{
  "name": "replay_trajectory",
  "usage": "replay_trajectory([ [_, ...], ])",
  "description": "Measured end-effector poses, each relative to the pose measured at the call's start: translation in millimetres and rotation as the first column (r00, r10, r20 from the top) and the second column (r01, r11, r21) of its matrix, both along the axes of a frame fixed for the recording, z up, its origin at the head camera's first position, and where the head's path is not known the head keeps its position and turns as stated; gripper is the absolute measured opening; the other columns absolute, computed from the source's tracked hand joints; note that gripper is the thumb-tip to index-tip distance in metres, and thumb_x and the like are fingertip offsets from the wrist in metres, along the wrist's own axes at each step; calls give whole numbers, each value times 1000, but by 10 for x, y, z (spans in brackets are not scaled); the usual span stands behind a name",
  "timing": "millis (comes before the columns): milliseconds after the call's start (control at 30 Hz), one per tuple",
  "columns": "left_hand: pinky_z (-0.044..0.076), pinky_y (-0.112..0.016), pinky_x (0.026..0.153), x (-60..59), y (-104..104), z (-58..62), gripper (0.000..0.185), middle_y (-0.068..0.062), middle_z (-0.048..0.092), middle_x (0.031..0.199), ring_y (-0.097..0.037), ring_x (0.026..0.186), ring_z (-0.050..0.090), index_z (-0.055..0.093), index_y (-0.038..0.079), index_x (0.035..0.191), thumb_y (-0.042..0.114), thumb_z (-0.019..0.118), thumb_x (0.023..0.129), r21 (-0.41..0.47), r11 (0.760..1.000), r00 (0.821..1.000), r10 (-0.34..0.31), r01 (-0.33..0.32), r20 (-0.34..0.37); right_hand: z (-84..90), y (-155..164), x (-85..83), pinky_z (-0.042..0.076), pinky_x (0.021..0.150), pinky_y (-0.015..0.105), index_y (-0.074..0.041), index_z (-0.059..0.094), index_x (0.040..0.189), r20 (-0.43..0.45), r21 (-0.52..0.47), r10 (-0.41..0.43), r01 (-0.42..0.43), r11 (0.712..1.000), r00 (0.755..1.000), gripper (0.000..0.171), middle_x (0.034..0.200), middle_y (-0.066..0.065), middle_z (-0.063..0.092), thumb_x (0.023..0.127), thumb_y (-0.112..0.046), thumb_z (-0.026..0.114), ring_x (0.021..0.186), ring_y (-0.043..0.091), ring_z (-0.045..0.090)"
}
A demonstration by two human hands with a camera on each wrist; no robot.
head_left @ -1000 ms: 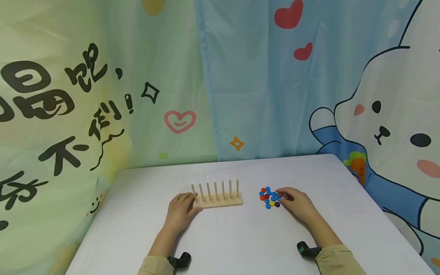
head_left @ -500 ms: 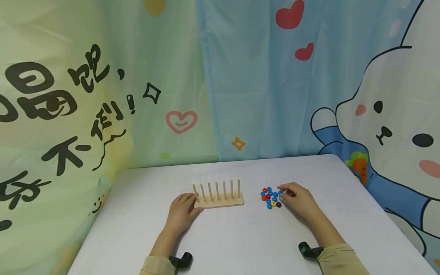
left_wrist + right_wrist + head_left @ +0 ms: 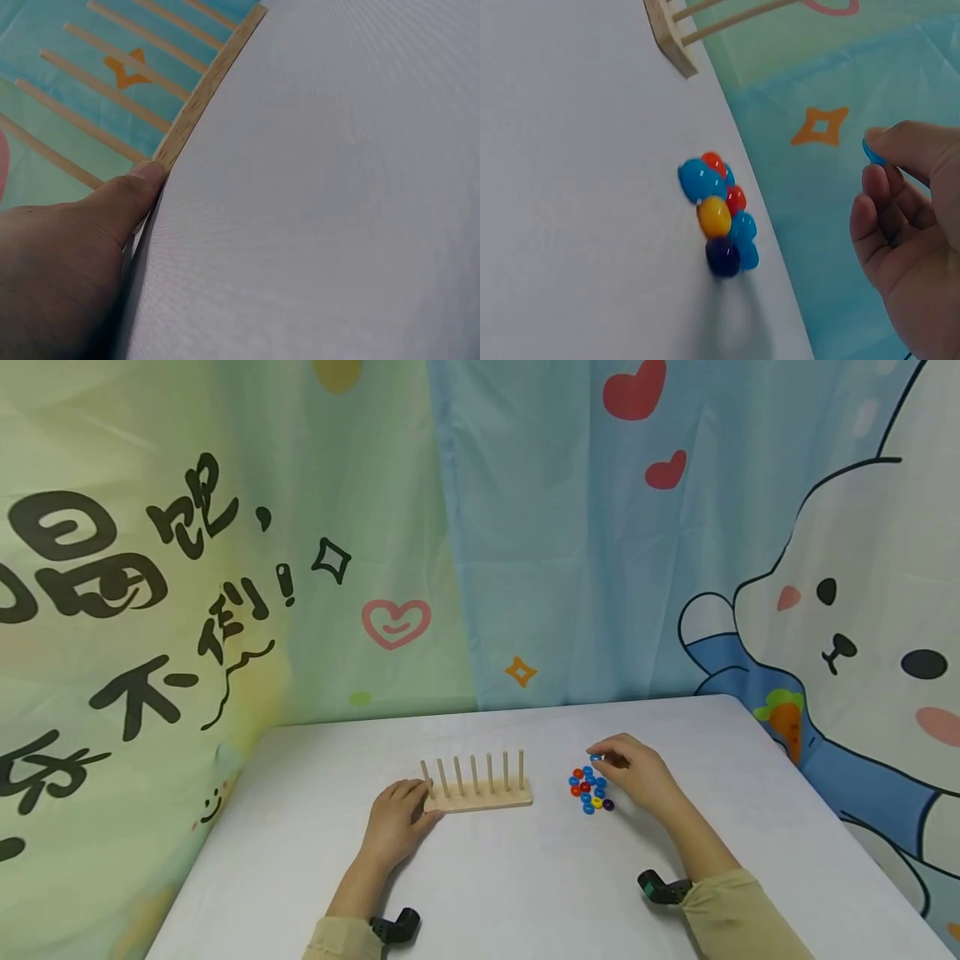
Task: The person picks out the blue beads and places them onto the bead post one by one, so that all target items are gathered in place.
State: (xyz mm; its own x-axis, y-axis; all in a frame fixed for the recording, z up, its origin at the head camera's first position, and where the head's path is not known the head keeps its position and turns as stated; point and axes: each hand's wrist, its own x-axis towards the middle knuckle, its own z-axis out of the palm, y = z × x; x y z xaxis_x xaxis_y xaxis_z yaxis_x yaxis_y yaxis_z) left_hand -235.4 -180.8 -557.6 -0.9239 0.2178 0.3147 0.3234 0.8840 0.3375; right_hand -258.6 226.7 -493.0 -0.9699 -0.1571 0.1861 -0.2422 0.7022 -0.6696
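A wooden peg rack (image 3: 477, 795) with several upright pegs stands mid-table; its base edge (image 3: 204, 90) shows in the left wrist view. My left hand (image 3: 397, 819) rests against the rack's left end, with a fingertip (image 3: 142, 180) touching its corner. To the right lies a cluster of small coloured rings (image 3: 589, 789), blue, red, yellow and purple (image 3: 718, 217). My right hand (image 3: 630, 772) hovers just above that cluster and pinches one blue ring (image 3: 873, 152) between thumb and forefinger (image 3: 595, 757).
The white table (image 3: 525, 877) is backed by a cartoon curtain (image 3: 480, 527) close behind its far edge. Black wrist-camera mounts (image 3: 660, 888) sit by both sleeves. The table's right edge runs near the rabbit print.
My right hand has lifted from the ring cluster and moved up and slightly left, carrying one blue ring. The left hand and the rack have stayed put.
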Motion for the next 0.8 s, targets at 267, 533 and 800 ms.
replay_trajectory([
  [267, 38, -54, 112, -18, 0, 0, 57, -8, 62, 134, -34, 131, 51, 61, 12, 135, 47, 67, 91, -5, 1000, 1000, 8, -8, 18, 192, -246, -63, 53, 86, 24, -21, 69, 116, 30, -133, 54, -49, 990, 998, 20, 110, 1, 61, 96, -23, 67, 96, 19, 54],
  [533, 38, -55, 113, -8, 5, 32, 57, -8, 62, 133, -33, 131, 51, 61, 11, 135, 46, 67, 91, 1, 1000, 1000, 6, -6, 22, 324, -534, -160, 53, 77, 24, -23, 70, 112, 28, -213, 120, -111, 971, 992, 18, 105, 0, 62, 95, -27, 68, 92, 19, 55],
  [800, 37, -55, 113, -14, -4, 0, 56, -7, 61, 135, -34, 132, 50, 60, 13, 136, 46, 66, 92, 7, 1000, 999, 6, -6, 32, 323, -753, -214, 54, 81, 32, -27, 71, 109, 60, -259, 165, -145, 955, 984, 15, 107, -3, 64, 94, -28, 69, 94, 19, 59],
])
